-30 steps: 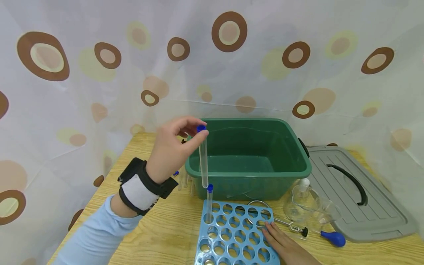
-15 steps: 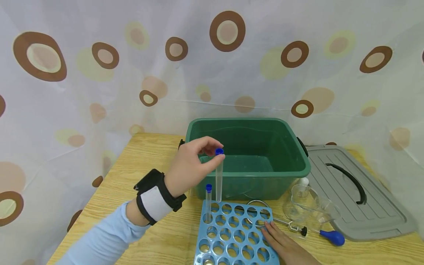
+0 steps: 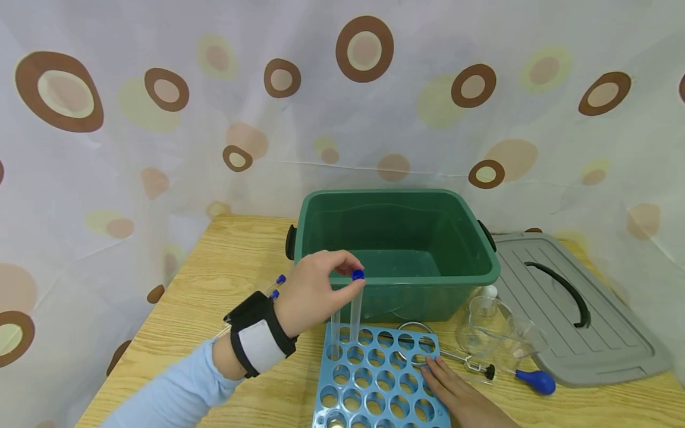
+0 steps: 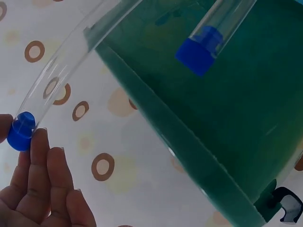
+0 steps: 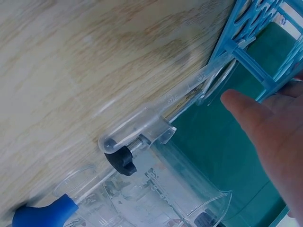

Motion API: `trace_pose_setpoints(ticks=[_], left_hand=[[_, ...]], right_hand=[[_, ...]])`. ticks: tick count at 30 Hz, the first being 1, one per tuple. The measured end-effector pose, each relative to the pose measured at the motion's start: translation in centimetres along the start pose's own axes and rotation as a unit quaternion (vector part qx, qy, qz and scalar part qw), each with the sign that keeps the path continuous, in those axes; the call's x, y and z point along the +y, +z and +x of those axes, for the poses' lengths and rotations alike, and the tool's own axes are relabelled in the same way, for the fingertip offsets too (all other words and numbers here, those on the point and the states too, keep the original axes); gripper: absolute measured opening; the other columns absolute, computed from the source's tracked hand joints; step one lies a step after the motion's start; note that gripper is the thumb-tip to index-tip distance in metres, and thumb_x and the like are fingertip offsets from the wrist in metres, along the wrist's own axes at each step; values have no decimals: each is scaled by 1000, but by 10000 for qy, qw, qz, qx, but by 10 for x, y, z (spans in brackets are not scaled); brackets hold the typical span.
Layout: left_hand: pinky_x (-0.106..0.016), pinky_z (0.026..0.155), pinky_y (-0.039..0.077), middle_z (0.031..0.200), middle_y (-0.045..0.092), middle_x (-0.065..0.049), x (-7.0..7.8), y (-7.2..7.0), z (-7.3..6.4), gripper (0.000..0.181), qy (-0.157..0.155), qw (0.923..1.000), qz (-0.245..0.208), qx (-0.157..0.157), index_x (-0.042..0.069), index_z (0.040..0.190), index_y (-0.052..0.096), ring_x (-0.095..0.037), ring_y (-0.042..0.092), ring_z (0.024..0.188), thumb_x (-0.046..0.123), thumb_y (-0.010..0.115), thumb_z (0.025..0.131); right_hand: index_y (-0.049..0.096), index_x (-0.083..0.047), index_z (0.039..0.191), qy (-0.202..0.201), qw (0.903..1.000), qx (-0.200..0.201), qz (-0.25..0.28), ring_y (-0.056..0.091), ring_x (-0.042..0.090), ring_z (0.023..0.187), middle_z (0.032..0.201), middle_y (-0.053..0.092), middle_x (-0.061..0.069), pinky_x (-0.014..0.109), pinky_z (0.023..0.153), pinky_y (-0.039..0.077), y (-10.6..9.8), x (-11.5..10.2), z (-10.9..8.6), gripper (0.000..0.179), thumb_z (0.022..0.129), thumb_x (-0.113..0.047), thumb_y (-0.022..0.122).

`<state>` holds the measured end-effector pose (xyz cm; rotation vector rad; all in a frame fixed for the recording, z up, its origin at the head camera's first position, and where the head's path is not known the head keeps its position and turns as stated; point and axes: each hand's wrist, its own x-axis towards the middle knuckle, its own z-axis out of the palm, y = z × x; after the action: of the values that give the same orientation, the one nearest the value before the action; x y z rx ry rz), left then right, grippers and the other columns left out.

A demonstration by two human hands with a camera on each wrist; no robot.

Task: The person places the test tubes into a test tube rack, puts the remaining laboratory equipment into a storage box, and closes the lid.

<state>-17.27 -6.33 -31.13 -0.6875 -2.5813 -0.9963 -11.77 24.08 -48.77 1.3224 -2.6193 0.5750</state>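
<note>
My left hand (image 3: 316, 291) pinches the blue cap of a clear test tube (image 3: 355, 315) between thumb and fingers. The tube hangs upright, its lower end right at a back-row hole of the blue test tube rack (image 3: 341, 386). Another capped tube (image 3: 335, 336) stands in the rack's left column; in the head view my hand hides its cap, while the left wrist view shows that blue cap (image 4: 196, 54). My right hand (image 3: 462, 398) rests on the rack's right edge with straight fingers. In the right wrist view its thumb (image 5: 246, 111) shows beside the rack.
Behind the rack stands a green bin (image 3: 407, 297), with its grey lid (image 3: 578, 345) lying to the right. Glass beakers (image 3: 476, 336), a metal clamp (image 3: 478, 367) and a blue rubber bulb (image 3: 537, 381) lie right of the rack. More blue-capped tubes (image 3: 280, 279) lie left.
My left hand has moved right and down with the test tube, from in front of the bin to the rack's back row. My right hand stays on the rack.
</note>
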Motion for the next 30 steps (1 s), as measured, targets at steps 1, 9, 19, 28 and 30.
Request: trace_pose_setpoints(ticks=[1,9,19,28,30], left_hand=[[-25,72,48,85,69,3,-1,2,-1,10,33,10000,86,-11,15,90,69,-12,62,82,20,71,82],[-37,82,47,80,70,6,-8,15,-10,10,429,9956,832,-68,17,88,71,-14,62,77,23,72,80],[-37,85,45,80,70,9,-14,26,-16,8,722,9865,1452,-204,20,88,71,-13,61,81,24,72,81],[-37,88,42,82,71,10,-20,36,-21,9,1064,9729,2052,-40,22,89,73,-14,58,92,25,73,81],[-39,90,41,83,72,10,-22,38,-22,9,1167,9678,2230,-35,22,90,73,-16,56,96,24,73,81]], right_hand=[[32,0,144,2,10000,-5,-9,-10,-5,141,159,6,-4,-1,104,2,0,0,0,92,86,-71,35],[31,-1,144,68,9998,-122,-107,-7,-4,142,159,8,-3,32,90,43,-3,-1,-1,90,87,-69,35],[31,-2,145,201,9995,-240,-95,-9,-7,141,158,7,-5,36,87,48,-2,0,-2,90,85,-69,42],[29,-4,146,225,9994,-249,-50,-9,-6,141,158,8,-5,36,87,49,-2,-1,-3,90,85,-68,45],[29,-4,146,203,9995,-226,-49,-9,-6,141,158,8,-4,36,87,48,-2,-1,-3,90,85,-68,44]])
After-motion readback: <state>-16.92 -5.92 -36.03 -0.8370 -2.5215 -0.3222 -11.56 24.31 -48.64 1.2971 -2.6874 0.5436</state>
